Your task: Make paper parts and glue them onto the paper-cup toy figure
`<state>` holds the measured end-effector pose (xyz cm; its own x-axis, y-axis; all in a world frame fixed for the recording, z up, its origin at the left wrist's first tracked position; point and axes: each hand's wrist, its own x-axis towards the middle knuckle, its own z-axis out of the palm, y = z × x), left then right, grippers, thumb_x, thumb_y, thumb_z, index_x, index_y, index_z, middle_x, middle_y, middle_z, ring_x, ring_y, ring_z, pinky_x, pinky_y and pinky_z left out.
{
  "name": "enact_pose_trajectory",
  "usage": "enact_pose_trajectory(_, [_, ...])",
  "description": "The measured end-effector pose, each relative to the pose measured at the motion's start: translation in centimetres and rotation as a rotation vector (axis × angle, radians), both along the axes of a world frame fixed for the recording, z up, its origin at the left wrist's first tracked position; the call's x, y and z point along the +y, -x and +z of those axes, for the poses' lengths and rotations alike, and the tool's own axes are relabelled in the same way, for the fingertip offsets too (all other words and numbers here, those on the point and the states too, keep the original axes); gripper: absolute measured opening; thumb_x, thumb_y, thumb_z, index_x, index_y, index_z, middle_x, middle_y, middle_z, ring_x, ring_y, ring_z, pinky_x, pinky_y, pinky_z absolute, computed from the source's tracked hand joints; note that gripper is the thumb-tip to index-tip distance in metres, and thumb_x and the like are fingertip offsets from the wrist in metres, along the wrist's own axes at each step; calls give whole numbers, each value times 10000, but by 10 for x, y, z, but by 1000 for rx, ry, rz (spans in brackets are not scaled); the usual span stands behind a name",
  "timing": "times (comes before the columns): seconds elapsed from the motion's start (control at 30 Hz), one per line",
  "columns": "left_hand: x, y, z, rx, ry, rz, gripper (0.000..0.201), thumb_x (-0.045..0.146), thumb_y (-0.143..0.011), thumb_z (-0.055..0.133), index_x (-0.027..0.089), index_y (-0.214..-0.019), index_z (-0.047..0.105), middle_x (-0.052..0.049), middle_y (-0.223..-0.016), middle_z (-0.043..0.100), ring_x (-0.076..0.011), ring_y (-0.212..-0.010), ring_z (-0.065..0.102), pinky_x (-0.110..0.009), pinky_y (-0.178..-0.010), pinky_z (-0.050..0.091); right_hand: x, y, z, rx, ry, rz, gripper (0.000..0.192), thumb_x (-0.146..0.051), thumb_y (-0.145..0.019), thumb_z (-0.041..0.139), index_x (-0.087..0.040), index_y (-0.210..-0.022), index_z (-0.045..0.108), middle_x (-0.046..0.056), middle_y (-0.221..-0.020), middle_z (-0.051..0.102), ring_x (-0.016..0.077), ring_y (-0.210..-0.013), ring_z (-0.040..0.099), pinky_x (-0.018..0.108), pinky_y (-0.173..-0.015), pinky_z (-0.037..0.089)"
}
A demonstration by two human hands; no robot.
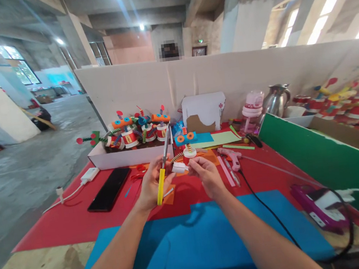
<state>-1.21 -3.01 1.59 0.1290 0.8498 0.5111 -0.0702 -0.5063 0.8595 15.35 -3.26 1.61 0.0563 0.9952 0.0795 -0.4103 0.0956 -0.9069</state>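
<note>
My left hand (151, 183) grips a pair of scissors with a yellow handle (161, 184), its blades pointing up and away. My right hand (205, 172) pinches a small white cup-like craft piece (180, 167) with a striped coiled paper strip attached. The two hands meet above the red table cover (62, 221). Just behind them stands a small paper figure (187, 144) with a blue top and orange circles.
A white box (126, 155) of finished paper figures sits behind the hands, a black phone (109, 189) and white charger (89, 175) to the left. A pink glue gun (230, 156) with black cord, blue foam sheet (204, 239), green board (315, 162), kettle (276, 99) and pink bottle (252, 111) lie right.
</note>
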Motion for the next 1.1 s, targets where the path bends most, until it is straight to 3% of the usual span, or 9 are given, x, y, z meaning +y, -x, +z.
enact_pose_trajectory(0.27, [7,-5,-12,20,-57,73,455,239,-714,716,221,-1126,523,-25,-942,608,-145,-850,617,-291,-813,516,-6,1,5,60,92,82,392,-544,-611,756,-163,-659,678,-23,-619,575,55,-506,468,205,-516,397])
enact_pose_trajectory(0.4, [3,-6,-11,71,-58,22,435,224,-737,702,213,-1138,534,-26,-943,601,-149,-872,604,-300,-839,505,-8,2,6,80,112,130,336,-474,-578,801,-172,-623,661,-50,-588,528,37,-477,396,195,-496,369])
enact_pose_trajectory(0.53, [-2,-6,-7,110,-43,-23,424,223,-754,691,217,-1149,536,-26,-954,605,-144,-855,606,-302,-840,506,-8,1,4,3,91,138,293,-433,-576,801,-179,-701,726,-45,-569,539,38,-466,331,207,-479,323])
enact_pose_trajectory(0.7, [-6,-5,-4,120,-18,-28,427,253,-767,688,209,-1164,537,-54,-986,623,-161,-845,624,-308,-814,516,-7,-6,7,-56,-26,-8,234,-417,-632,760,-192,-697,746,-18,-579,578,76,-526,396,241,-525,328])
enact_pose_trajectory(0.87, [-9,-6,-4,70,47,-53,359,279,-822,629,218,-1163,535,-40,-951,617,-143,-813,606,-265,-719,523,-3,-17,14,130,-30,-148,266,-414,-544,820,-201,-657,709,-42,-547,542,75,-519,395,245,-538,348])
enact_pose_trajectory(1.1, [-5,-7,-3,-24,61,1,424,278,-763,680,222,-1148,511,-17,-909,619,-133,-797,610,-249,-688,507,-6,-14,11,183,124,109,315,-382,-513,851,-163,-594,640,-68,-484,467,49,-478,384,199,-504,377])
